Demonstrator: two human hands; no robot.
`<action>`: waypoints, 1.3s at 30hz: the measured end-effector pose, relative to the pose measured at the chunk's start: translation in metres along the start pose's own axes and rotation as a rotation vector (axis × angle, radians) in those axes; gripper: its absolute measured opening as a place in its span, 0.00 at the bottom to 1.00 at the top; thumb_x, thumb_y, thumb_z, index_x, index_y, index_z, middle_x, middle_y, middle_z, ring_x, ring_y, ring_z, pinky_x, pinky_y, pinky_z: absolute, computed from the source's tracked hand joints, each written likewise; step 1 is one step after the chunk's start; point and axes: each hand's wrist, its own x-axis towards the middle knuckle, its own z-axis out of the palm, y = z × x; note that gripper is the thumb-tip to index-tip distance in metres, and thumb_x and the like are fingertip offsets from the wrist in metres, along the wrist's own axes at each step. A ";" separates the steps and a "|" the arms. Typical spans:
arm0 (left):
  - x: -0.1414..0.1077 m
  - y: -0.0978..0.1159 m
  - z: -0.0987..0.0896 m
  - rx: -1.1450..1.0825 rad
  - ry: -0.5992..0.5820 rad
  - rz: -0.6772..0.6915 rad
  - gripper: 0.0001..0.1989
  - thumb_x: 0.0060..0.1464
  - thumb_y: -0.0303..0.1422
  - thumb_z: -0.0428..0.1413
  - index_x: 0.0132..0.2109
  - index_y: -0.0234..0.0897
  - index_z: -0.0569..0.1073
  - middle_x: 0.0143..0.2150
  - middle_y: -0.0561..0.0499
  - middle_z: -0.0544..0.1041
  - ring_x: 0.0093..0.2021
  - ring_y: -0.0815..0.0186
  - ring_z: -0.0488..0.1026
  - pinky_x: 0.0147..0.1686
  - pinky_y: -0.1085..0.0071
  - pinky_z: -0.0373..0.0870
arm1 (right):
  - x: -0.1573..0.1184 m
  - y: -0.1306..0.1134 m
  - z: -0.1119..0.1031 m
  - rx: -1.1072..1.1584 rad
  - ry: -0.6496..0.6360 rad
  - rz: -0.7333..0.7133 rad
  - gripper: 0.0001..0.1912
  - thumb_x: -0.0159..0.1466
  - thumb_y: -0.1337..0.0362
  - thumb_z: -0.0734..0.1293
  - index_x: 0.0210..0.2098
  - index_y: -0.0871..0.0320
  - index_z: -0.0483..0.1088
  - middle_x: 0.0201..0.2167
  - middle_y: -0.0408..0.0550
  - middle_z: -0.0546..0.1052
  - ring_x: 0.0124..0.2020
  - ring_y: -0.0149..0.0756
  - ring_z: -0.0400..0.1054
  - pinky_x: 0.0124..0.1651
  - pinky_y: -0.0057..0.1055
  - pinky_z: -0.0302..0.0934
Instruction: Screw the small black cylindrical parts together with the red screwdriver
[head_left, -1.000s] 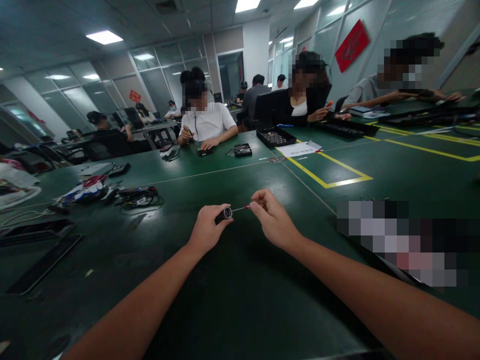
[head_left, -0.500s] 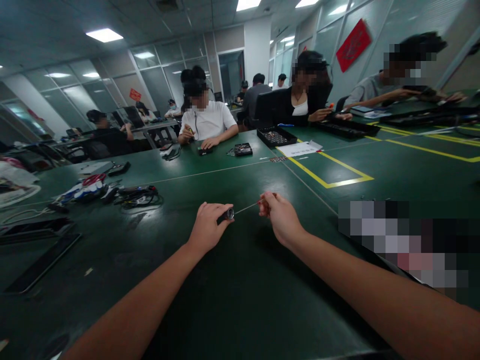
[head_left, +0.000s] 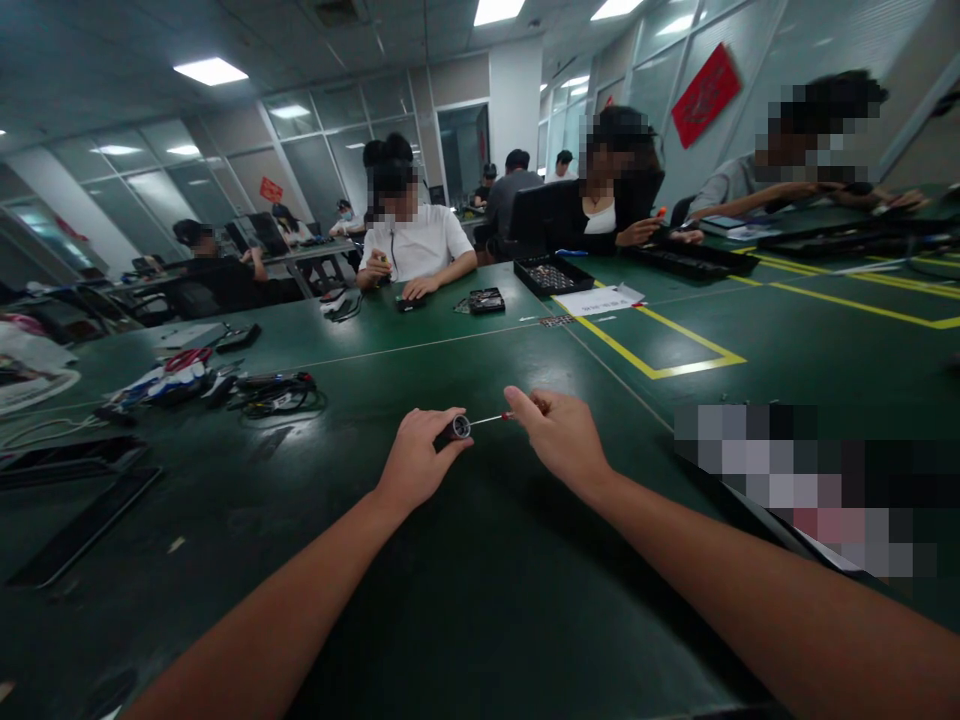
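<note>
Between thumb and fingers, my left hand (head_left: pixel 418 452) grips a small dark cylinder (head_left: pixel 460 428) whose round, metallic-looking open end faces right. My right hand (head_left: pixel 564 432) is closed around a screwdriver (head_left: pixel 491 419) with a thin metal shaft and a bit of red at its handle; most of the handle is hidden by the fingers. The shaft points left, and its tip meets the cylinder's end. Whether the tip sits inside or only against the rim, I cannot tell. Both hands are held above the green table (head_left: pixel 480 600).
Bundled cables (head_left: pixel 277 393) and dark flat panels (head_left: pixel 86 525) lie to the left. A blurred-out item (head_left: pixel 795 490) is at the right. Across the table, a person in white (head_left: pixel 420 245) and others work beside black trays (head_left: pixel 551 273) and a paper sheet (head_left: pixel 600 298).
My right thumb has stretched out leftward along the screwdriver, and its red part is nearer the cylinder. My left hand has hardly moved.
</note>
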 end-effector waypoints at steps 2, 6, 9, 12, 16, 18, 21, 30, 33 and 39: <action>-0.001 -0.001 0.000 0.001 -0.002 0.013 0.17 0.59 0.33 0.62 0.56 0.42 0.75 0.51 0.48 0.80 0.50 0.55 0.74 0.55 0.54 0.67 | 0.000 -0.002 -0.003 -0.091 -0.019 -0.015 0.33 0.66 0.39 0.59 0.17 0.56 0.70 0.12 0.41 0.64 0.17 0.31 0.59 0.24 0.32 0.46; -0.003 -0.004 0.000 -0.002 -0.025 0.036 0.17 0.60 0.32 0.62 0.56 0.42 0.74 0.51 0.48 0.79 0.52 0.56 0.74 0.56 0.54 0.66 | 0.002 -0.001 -0.002 -0.193 -0.058 -0.036 0.34 0.67 0.39 0.58 0.18 0.56 0.72 0.12 0.41 0.61 0.16 0.31 0.56 0.23 0.33 0.42; -0.003 -0.006 0.000 0.003 -0.025 0.033 0.17 0.59 0.32 0.62 0.56 0.41 0.75 0.51 0.47 0.80 0.52 0.56 0.74 0.56 0.54 0.66 | 0.002 0.001 0.000 -0.180 -0.078 -0.109 0.26 0.69 0.45 0.61 0.24 0.56 0.72 0.17 0.42 0.68 0.20 0.33 0.61 0.25 0.32 0.47; -0.003 -0.007 0.001 0.009 -0.026 0.051 0.17 0.59 0.33 0.63 0.55 0.41 0.75 0.51 0.48 0.80 0.51 0.56 0.74 0.54 0.54 0.67 | 0.001 0.002 0.001 -0.076 -0.102 -0.197 0.14 0.69 0.54 0.63 0.33 0.56 0.72 0.24 0.42 0.73 0.25 0.34 0.66 0.29 0.31 0.53; -0.003 -0.009 0.002 0.001 0.004 0.049 0.17 0.58 0.31 0.63 0.55 0.41 0.75 0.51 0.49 0.80 0.50 0.57 0.74 0.53 0.56 0.67 | -0.002 0.000 -0.001 -0.025 -0.173 -0.284 0.11 0.70 0.59 0.61 0.36 0.55 0.71 0.28 0.43 0.75 0.29 0.35 0.69 0.33 0.31 0.57; -0.003 -0.009 0.001 -0.002 0.026 0.028 0.18 0.58 0.31 0.63 0.55 0.41 0.75 0.51 0.49 0.80 0.50 0.58 0.74 0.53 0.57 0.68 | -0.002 -0.001 -0.001 -0.036 -0.194 -0.266 0.16 0.72 0.55 0.58 0.35 0.55 0.73 0.28 0.44 0.76 0.31 0.37 0.71 0.34 0.33 0.58; -0.003 -0.008 0.001 -0.003 0.028 0.019 0.18 0.58 0.32 0.63 0.55 0.42 0.75 0.50 0.49 0.80 0.49 0.57 0.74 0.53 0.57 0.68 | -0.001 0.001 0.000 -0.071 -0.148 -0.218 0.22 0.73 0.52 0.54 0.37 0.54 0.76 0.30 0.47 0.79 0.34 0.42 0.74 0.36 0.35 0.59; -0.003 -0.009 -0.001 0.000 0.010 0.003 0.17 0.59 0.32 0.63 0.55 0.41 0.75 0.50 0.48 0.80 0.50 0.57 0.74 0.53 0.56 0.67 | -0.003 0.005 0.005 0.056 -0.173 -0.293 0.19 0.69 0.60 0.60 0.58 0.53 0.65 0.36 0.46 0.78 0.35 0.40 0.73 0.40 0.37 0.64; -0.004 -0.006 -0.001 -0.001 0.004 0.021 0.17 0.59 0.32 0.63 0.55 0.41 0.75 0.51 0.49 0.80 0.50 0.57 0.73 0.53 0.56 0.66 | -0.001 0.004 0.003 -0.004 -0.128 -0.234 0.16 0.72 0.54 0.56 0.47 0.52 0.73 0.28 0.44 0.76 0.30 0.40 0.72 0.35 0.36 0.61; -0.003 -0.001 0.000 0.015 -0.052 0.047 0.17 0.60 0.33 0.62 0.56 0.42 0.74 0.51 0.49 0.80 0.51 0.56 0.73 0.55 0.54 0.65 | -0.001 0.007 0.004 0.115 -0.061 -0.148 0.15 0.69 0.58 0.58 0.53 0.54 0.66 0.32 0.45 0.76 0.29 0.40 0.69 0.34 0.36 0.59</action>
